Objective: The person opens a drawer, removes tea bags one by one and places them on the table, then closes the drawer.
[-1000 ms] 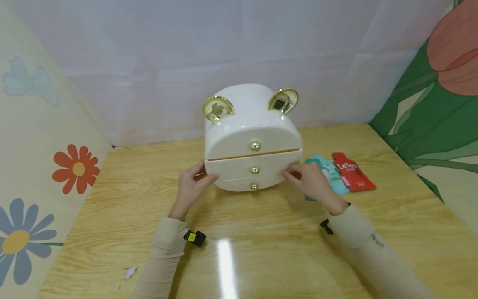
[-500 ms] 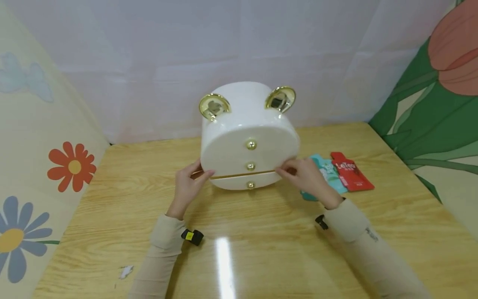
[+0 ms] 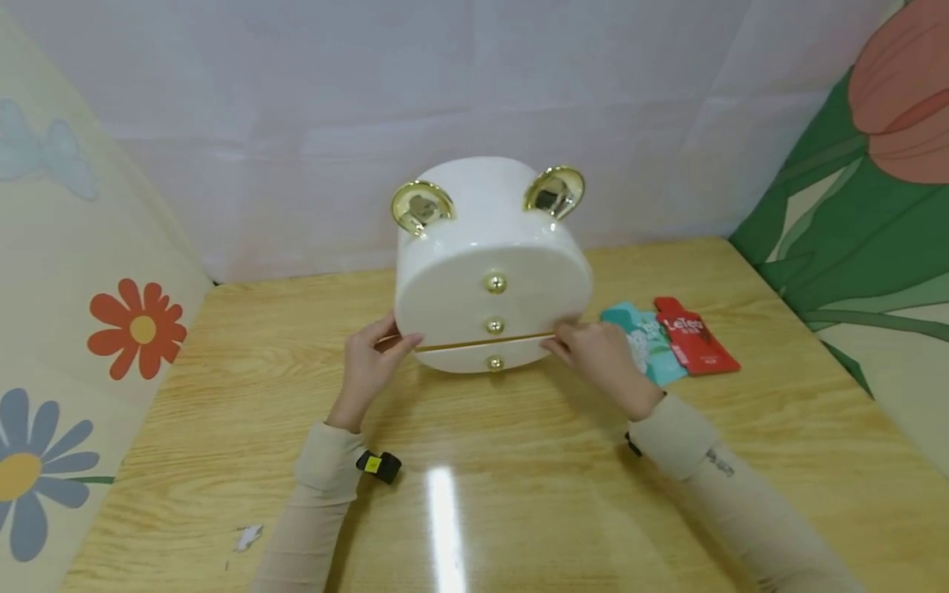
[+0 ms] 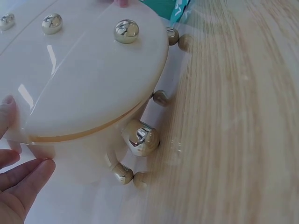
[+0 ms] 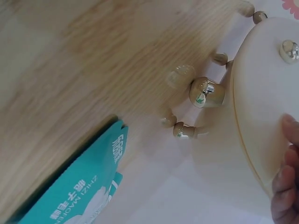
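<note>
A white rounded drawer box [image 3: 489,247] with two gold ears and three gold knobs stands at the middle of the wooden table [image 3: 519,478]. A thin gold line shows between its middle and lowest drawer fronts. My left hand [image 3: 381,354] touches the box's left edge, thumb on the front face and straight fingers [image 4: 23,175] along the side. At the right edge my right hand [image 3: 589,350] has its fingertips [image 5: 286,140] laid against the front rim. The box [image 4: 84,70] stands on gold ball feet [image 4: 140,137], which the right wrist view also shows.
A teal packet [image 3: 645,342] and a red packet [image 3: 693,338] lie flat just right of the box, behind my right hand. A small white scrap [image 3: 247,537] sits near the table's front left. Flowered panels stand on both sides and a white sheet hangs behind.
The middle drawer, which stuck out a second ago, now sits nearly flush with the box front. Both hands moved in with it and stay at the box's edges.
</note>
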Motion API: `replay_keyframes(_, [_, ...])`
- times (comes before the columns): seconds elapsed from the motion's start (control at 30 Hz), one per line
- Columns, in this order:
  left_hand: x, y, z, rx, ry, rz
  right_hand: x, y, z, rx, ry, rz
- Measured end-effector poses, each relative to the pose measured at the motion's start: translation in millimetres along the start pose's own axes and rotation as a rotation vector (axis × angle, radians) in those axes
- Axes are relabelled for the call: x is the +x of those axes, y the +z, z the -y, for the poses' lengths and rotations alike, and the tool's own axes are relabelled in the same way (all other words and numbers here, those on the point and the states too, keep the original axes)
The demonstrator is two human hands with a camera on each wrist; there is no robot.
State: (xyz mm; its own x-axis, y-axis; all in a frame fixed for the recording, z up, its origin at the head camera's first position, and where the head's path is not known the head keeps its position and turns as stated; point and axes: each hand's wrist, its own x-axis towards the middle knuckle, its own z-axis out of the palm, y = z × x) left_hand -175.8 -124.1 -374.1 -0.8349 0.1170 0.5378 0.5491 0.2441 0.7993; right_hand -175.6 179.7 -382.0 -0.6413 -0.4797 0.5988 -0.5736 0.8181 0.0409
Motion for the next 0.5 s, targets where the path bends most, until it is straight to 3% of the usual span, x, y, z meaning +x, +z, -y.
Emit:
replay_keyframes(0.17, [-0.9,-2.8,1.5,-0.007,0.018,-0.006,3,4,4,-0.037,-0.024,-0.032])
replay_keyframes(0.33, [-1.6,-4.6,3.0,-0.015,0.015,-0.005,8,11,12,-0.048,-0.104,-0.082])
replay_keyframes(0.5, [-1.0,-4.2,-0.1,-0.032,-0.005,0.056,14,17,25,0.005,-0.179,-0.064])
